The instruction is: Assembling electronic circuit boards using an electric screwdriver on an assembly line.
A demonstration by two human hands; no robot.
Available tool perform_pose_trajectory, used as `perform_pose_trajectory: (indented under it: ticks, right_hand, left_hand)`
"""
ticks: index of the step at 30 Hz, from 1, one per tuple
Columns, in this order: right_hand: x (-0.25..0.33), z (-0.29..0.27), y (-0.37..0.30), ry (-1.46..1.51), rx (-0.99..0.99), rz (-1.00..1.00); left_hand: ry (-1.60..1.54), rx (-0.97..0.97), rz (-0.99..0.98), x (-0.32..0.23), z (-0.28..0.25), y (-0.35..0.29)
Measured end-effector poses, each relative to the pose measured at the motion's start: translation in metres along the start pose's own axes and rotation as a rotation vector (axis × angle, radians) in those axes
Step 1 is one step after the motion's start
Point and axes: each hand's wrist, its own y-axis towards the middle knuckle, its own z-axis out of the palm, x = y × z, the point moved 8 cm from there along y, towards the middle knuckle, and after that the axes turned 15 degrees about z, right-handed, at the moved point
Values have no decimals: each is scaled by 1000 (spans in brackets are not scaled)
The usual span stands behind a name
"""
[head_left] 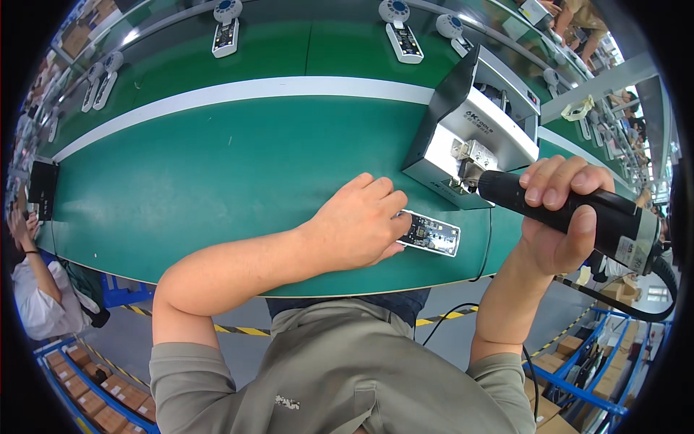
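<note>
My right hand (569, 204) is wrapped round a black electric screwdriver (524, 197), held nearly level. The driver's tip reaches the metal pick-up point of a black and silver screw feeder (471, 119). Whether a screw sits on the tip is too small to tell. On the green bench, my left hand (363, 223) is closed over the left end of a white device housing (434, 235). A dark circuit board shows in the housing's uncovered side; my fingers hide its other end.
Beyond a white rail (267, 88), a green conveyor (325, 50) carries several round-headed white devices (403, 42) with exposed boards. A thin black cable (490, 246) hangs past the bench edge. A dark box (43, 189) stands far left, near another person's hand (22, 226).
</note>
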Motion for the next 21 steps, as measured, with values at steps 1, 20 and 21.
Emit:
perform_pose_trajectory:
  ticks: [1,20,21]
  right_hand:
    - [-2,3,2,9,9,22]
    - [-13,-21,-61,151,-54,268]
    - [-15,-22,-62,156,-58,267]
  left_hand:
    - [0,0,-3,0,0,-1]
    - [-13,22,-19,7,10,5]
    - [-11,16,-19,7,10,5]
